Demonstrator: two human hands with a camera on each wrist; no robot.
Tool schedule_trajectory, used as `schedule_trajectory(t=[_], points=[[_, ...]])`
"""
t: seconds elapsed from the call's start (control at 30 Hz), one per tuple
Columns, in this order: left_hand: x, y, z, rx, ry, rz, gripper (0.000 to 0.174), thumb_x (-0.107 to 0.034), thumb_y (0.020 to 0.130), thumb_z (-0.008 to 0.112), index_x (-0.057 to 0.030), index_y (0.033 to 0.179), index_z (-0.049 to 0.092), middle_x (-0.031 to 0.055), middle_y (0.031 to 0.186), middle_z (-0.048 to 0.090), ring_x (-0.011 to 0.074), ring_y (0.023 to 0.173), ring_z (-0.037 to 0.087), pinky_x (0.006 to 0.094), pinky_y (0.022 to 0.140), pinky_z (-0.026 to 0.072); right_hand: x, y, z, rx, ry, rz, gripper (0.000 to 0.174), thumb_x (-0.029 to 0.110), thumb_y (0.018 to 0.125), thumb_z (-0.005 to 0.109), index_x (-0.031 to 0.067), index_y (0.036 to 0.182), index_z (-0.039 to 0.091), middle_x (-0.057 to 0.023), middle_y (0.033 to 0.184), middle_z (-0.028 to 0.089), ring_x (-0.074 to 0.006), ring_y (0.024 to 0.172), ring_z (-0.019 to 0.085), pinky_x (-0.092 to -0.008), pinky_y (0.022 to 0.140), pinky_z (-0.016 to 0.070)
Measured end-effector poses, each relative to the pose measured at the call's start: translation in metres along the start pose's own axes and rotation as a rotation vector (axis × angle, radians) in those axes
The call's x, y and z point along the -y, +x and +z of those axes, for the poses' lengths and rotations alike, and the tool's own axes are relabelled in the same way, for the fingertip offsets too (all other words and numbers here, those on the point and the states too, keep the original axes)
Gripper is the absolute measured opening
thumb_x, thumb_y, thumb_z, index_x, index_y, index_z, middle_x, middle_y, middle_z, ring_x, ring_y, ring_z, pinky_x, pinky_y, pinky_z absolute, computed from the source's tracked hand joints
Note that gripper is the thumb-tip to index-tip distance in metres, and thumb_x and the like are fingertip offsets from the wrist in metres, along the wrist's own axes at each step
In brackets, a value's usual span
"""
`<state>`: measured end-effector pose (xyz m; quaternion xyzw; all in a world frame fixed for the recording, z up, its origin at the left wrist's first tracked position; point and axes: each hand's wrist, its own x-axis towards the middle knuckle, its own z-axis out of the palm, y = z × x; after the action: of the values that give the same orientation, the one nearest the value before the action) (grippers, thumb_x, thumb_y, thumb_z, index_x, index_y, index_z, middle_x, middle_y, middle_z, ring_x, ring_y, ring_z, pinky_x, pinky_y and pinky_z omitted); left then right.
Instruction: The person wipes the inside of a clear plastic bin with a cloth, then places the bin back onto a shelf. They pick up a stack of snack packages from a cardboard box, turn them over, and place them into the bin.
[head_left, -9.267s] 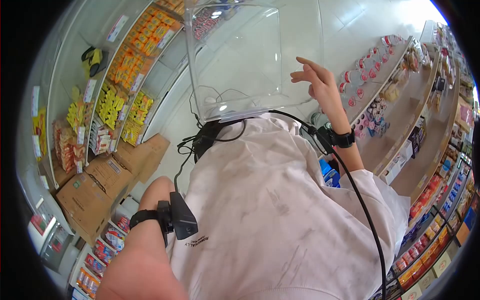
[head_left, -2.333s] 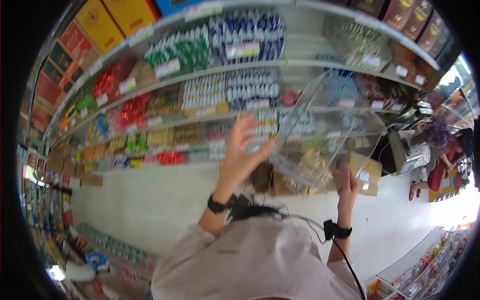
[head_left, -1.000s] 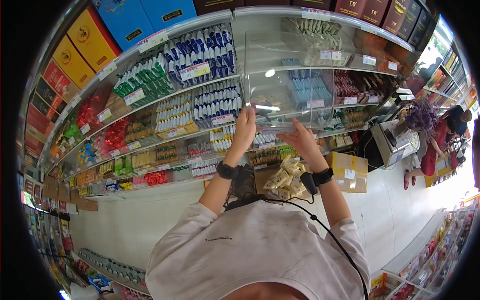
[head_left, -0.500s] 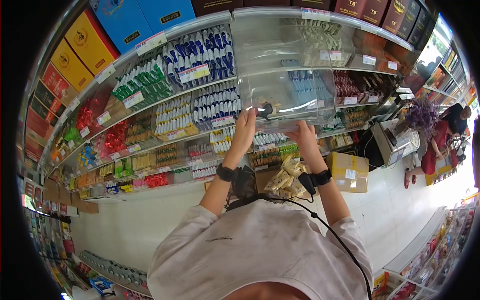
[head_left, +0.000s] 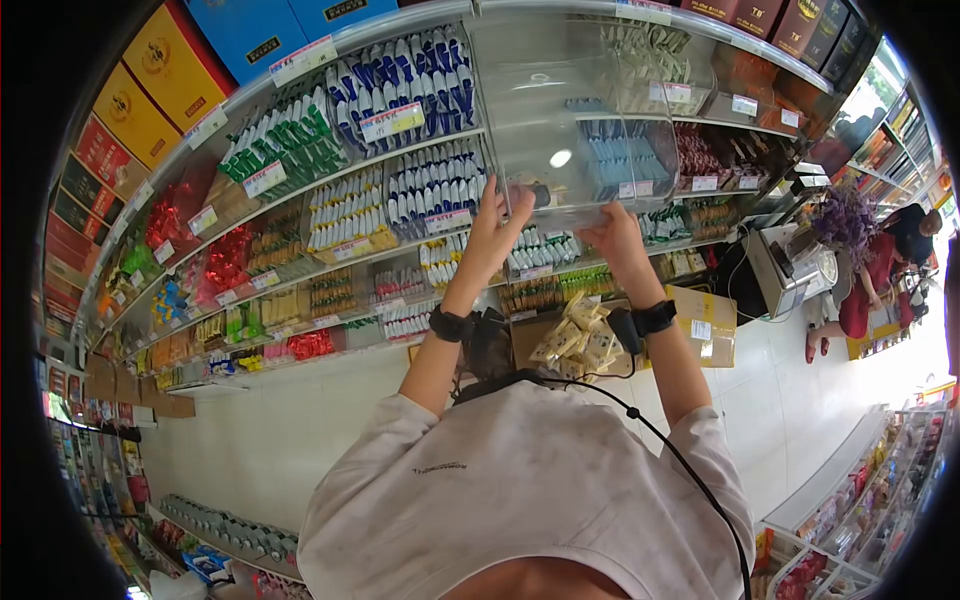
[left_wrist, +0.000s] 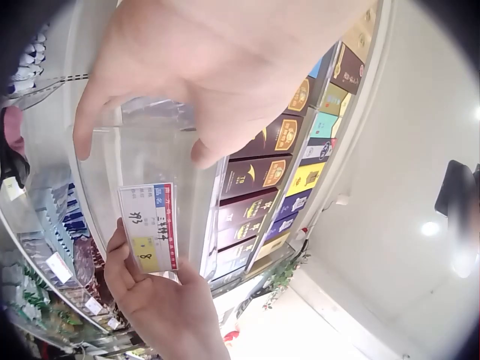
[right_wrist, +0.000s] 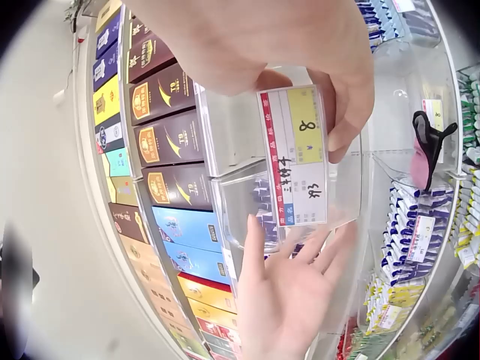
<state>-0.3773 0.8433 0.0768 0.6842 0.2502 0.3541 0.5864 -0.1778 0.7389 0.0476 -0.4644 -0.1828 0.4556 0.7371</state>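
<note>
A clear plastic bin (head_left: pixel 540 110) sits tilted at the upper shelves, its front toward me. My left hand (head_left: pixel 492 232) is at its lower left corner. In the right wrist view that left hand (right_wrist: pixel 289 304) has its thumb up and fingers fairly straight against the bin. My right hand (head_left: pixel 618 245) grips the front edge at the right; fingers and thumb bend round the price label (right_wrist: pixel 296 154) in the right wrist view. The bin's inside shows no goods. A black-and-pink object (right_wrist: pixel 429 150) hangs beside it.
Bins of blue-and-white packets (head_left: pixel 400 85) and green packets (head_left: pixel 285 140) stand to the left; pale blue packets (head_left: pixel 625 155) to the right. Gift boxes (head_left: pixel 175 60) line the top. Below are a heap of yellowish packets (head_left: pixel 580 340) and a carton (head_left: pixel 705 325). A person (head_left: pixel 870 270) is far right.
The bin was low over the floor at first, then swung tilted in front of the shelves, and now stands at the upper shelves. Lately both hands shifted slightly up, the left fingers spreading.
</note>
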Motion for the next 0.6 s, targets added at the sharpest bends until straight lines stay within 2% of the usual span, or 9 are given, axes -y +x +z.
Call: schedule_trajectory(t=[0.1,0.13,0.23,0.37,0.4,0.43,0.47,0.53,0.6], points=[[0.002,-0.008,-0.003,-0.054,0.104,-0.056,0.106,-0.054,0.094,0.066,0.0108,0.155,0.009,0.0335,0.151,0.036,0.0378,0.140,0.042,0.0404,0.107,0.0421,0.008,0.005,0.002,0.058,0.042,0.032,0.033,0.023,0.096,0.051,-0.0072,0.107,0.055,-0.0162,0.104,0.062,-0.0326,0.098,0.068,-0.0450,0.090,0.0571],[-0.009,-0.014,-0.004,-0.062,0.118,-0.077,0.106,-0.056,0.094,0.065,0.0094,0.156,0.009,0.0334,0.151,0.035,0.0383,0.140,0.042,0.0428,0.109,0.0403,0.005,0.013,-0.005,0.058,0.040,0.056,0.034,0.023,0.096,0.050,-0.0069,0.112,0.053,-0.0175,0.107,0.062,-0.0337,0.101,0.068,-0.0456,0.091,0.0566],[-0.006,-0.022,-0.014,-0.101,0.047,-0.067,0.102,-0.059,0.093,0.063,0.0025,0.158,0.013,0.0322,0.154,0.032,0.0377,0.139,0.044,0.0435,0.106,0.0453,0.007,0.024,-0.003,0.052,0.046,0.068,0.036,0.024,0.096,0.051,-0.0068,0.115,0.052,-0.0196,0.112,0.062,-0.0348,0.105,0.066,-0.0458,0.094,0.0557],[-0.010,-0.038,-0.025,-0.118,0.042,-0.072,0.089,-0.053,0.099,0.059,-0.0014,0.158,0.018,0.0287,0.151,0.038,0.0320,0.129,0.054,0.0392,0.101,0.0490,0.020,0.026,0.015,0.059,0.009,0.075,0.037,0.026,0.097,0.051,-0.0065,0.115,0.052,-0.0216,0.116,0.062,-0.0359,0.108,0.065,-0.0456,0.096,0.0547],[-0.022,-0.044,-0.026,-0.127,0.041,-0.112,0.081,-0.047,0.101,0.058,-0.0029,0.158,0.020,0.0251,0.148,0.043,0.0290,0.122,0.059,0.0365,0.097,0.0506,0.021,0.034,0.014,0.060,-0.006,0.076,0.038,0.026,0.097,0.051,-0.0065,0.115,0.052,-0.0218,0.116,0.062,-0.0361,0.108,0.065,-0.0456,0.097,0.0546],[-0.024,-0.048,-0.028,-0.131,0.037,-0.107,0.081,-0.046,0.101,0.058,-0.0029,0.158,0.020,0.0242,0.148,0.044,0.0287,0.121,0.060,0.0360,0.096,0.0507,0.024,0.040,0.013,0.059,-0.019,0.077,0.038,0.027,0.097,0.051,-0.0065,0.116,0.051,-0.0220,0.116,0.062,-0.0364,0.108,0.065,-0.0455,0.097,0.0544],[-0.024,-0.051,-0.031,-0.133,0.033,-0.102,0.080,-0.046,0.102,0.058,-0.0029,0.158,0.021,0.0233,0.147,0.045,0.0285,0.120,0.061,0.0355,0.095,0.0508,0.028,0.048,0.011,0.091,0.028,0.100,0.031,0.028,0.095,0.057,0.0007,0.106,0.048,-0.0216,0.114,0.061,-0.0369,0.106,0.062,-0.0487,0.101,0.0505],[-0.020,-0.052,-0.039,-0.134,0.055,-0.093,0.074,-0.042,0.103,0.057,-0.0027,0.157,0.024,0.0212,0.146,0.047,0.0274,0.121,0.060,0.0351,0.095,0.0514,0.039,0.061,0.011,0.090,-0.027,0.096,0.031,0.028,0.095,0.057,0.0009,0.106,0.049,-0.0215,0.112,0.062,-0.0364,0.101,0.065,-0.0487,0.099,0.0516],[-0.020,-0.058,-0.043,-0.155,0.029,-0.051,0.074,-0.043,0.102,0.058,-0.0020,0.155,0.027,0.0229,0.145,0.048,0.0277,0.125,0.057,0.0350,0.090,0.0508,0.048,0.071,0.015,0.102,-0.020,0.086,0.031,0.030,0.096,0.057,0.0023,0.109,0.050,-0.0216,0.108,0.065,-0.0352,0.093,0.068,-0.0472,0.094,0.0550]])
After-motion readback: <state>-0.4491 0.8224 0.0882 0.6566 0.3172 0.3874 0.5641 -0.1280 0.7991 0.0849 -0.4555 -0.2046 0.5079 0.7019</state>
